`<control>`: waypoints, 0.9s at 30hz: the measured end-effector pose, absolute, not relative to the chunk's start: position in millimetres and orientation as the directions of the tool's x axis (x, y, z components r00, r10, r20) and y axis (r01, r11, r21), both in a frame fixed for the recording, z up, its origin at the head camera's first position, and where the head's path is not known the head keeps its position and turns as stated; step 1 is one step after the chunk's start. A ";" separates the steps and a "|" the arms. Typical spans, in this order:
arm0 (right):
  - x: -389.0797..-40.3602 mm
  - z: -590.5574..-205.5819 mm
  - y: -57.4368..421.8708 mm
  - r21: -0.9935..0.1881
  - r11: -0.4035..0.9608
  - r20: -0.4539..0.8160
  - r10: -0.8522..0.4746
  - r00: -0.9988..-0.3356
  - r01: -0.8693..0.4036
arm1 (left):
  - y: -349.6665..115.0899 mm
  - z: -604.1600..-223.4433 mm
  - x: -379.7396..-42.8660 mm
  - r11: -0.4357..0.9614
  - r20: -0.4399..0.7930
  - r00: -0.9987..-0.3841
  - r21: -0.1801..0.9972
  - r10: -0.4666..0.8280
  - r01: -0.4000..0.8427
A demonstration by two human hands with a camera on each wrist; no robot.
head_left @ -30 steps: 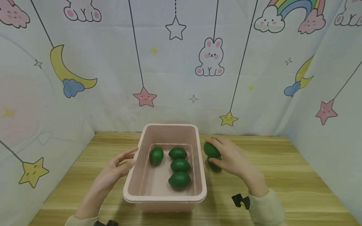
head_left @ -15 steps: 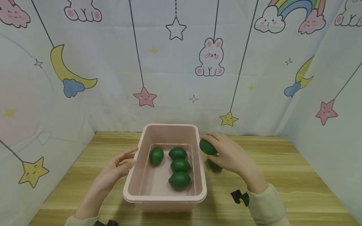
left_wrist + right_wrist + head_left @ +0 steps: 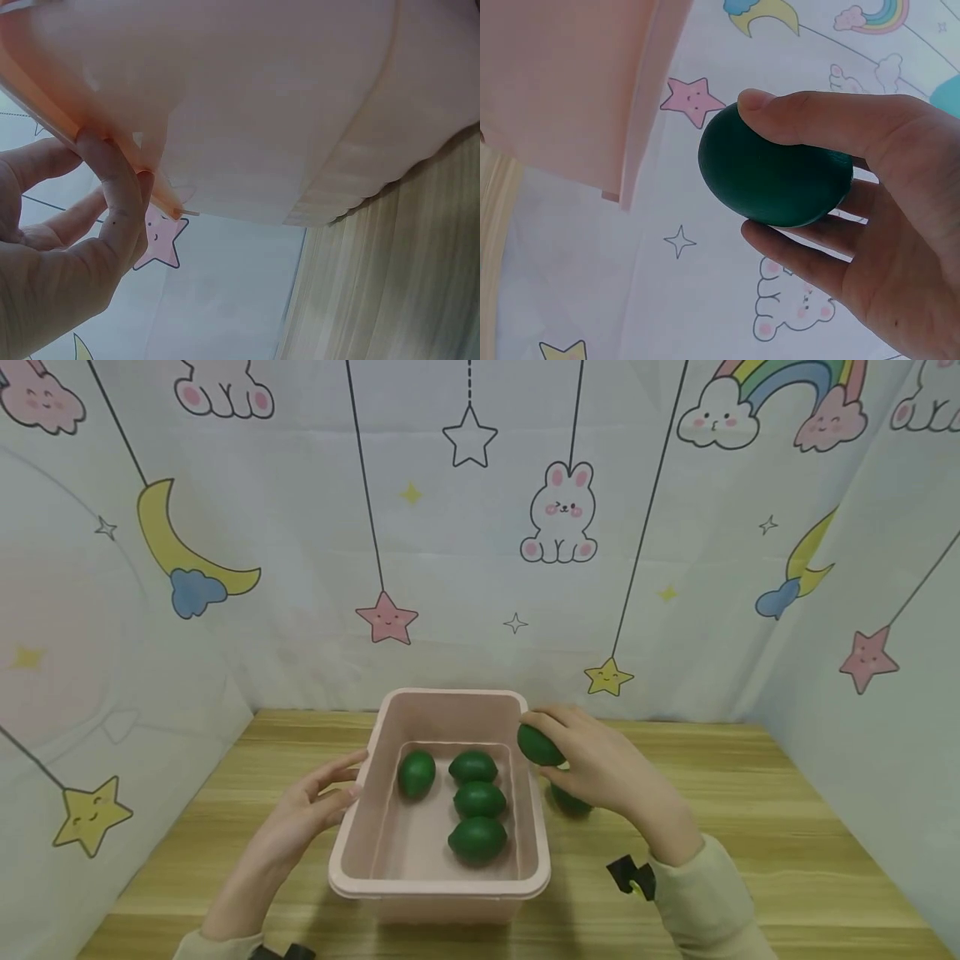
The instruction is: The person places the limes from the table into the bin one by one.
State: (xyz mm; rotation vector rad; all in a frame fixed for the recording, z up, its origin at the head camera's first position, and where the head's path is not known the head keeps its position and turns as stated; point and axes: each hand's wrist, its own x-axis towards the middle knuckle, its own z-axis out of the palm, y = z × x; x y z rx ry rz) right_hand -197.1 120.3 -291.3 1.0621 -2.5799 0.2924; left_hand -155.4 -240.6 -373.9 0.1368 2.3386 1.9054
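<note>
A green lime (image 3: pixel 540 745) hangs just over the right rim of the pink plastic bin (image 3: pixel 438 887), pinched between the thumb and fingers of my right hand (image 3: pixel 600 764). The right wrist view shows that lime (image 3: pixel 772 172) close up, off the table, beside the bin's wall. Several more limes (image 3: pixel 477 840) lie on the bin floor, one at the left and the others in a column at the right. Another lime (image 3: pixel 572 798) sits on the table outside the bin, partly hidden by my right hand. My left hand (image 3: pixel 300 818) touches the outer left rim with its fingertips.
Everything stands on a wood-grain table (image 3: pixel 720 827). A white curtain (image 3: pixel 450 543) with cartoon prints encloses the back and both sides. Black pieces (image 3: pixel 632 877) show by each cuff.
My right hand has lifted its lime up and left from beside the other lime to the bin's right rim. My left hand has stayed on the bin.
</note>
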 end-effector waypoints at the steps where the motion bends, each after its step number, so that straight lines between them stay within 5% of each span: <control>1: -196.9 -290.4 119.4 -0.057 0.699 0.380 -0.644 -0.663 -0.712 | -240.8 -373.8 -155.4 0.204 -0.036 -0.988 0.979 0.149 -0.004; 27: -194.7 -270.6 94.8 0.007 0.634 0.381 -0.716 -0.584 -0.773 | -241.5 -373.3 -155.3 0.202 -0.024 -0.987 0.979 0.156 0.008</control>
